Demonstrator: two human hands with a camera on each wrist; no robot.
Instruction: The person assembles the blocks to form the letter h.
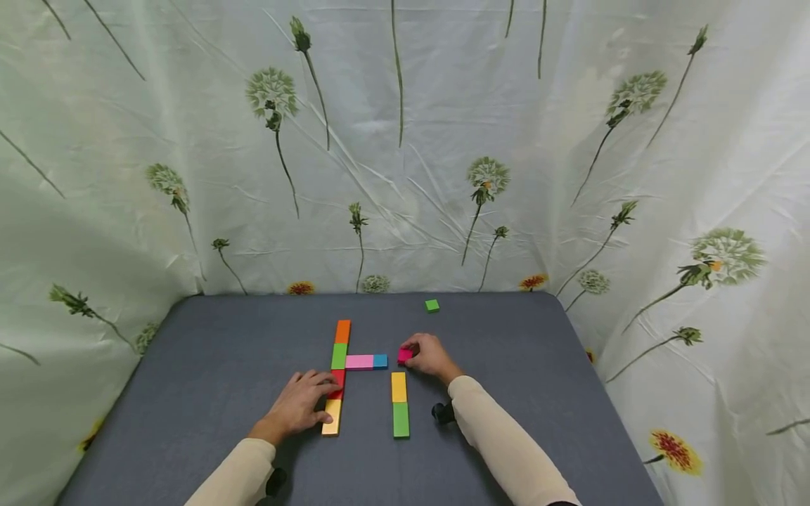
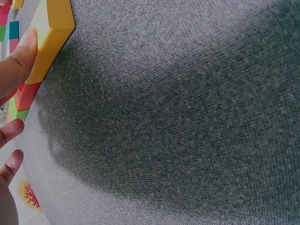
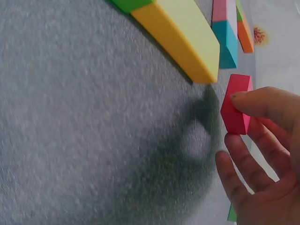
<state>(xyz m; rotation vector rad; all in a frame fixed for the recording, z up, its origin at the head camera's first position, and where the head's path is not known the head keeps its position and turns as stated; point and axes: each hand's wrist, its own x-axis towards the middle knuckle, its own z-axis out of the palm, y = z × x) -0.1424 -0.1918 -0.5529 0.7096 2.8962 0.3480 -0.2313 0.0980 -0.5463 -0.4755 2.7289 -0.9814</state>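
Note:
My right hand (image 1: 432,356) pinches a small magenta block (image 3: 233,117) between thumb and fingers, just right of a blue block (image 1: 380,361). That blue block ends a short bar whose other part is a pink block (image 1: 359,362). The bar meets a long column made of an orange block (image 1: 342,331), a green block (image 1: 339,356), a red block (image 1: 337,395) and a light yellow block (image 1: 330,429). My left hand (image 1: 297,406) rests at this column, fingers loosely spread. Its thumb (image 2: 23,56) touches the light yellow block and a fingertip lies over the red one.
Below the magenta block, a yellow block (image 1: 398,387) and a longer green block (image 1: 401,420) stand end to end. A small green block (image 1: 432,306) lies near the back edge. Behind the dark grey table (image 1: 506,337) hangs a flowered curtain (image 1: 418,211).

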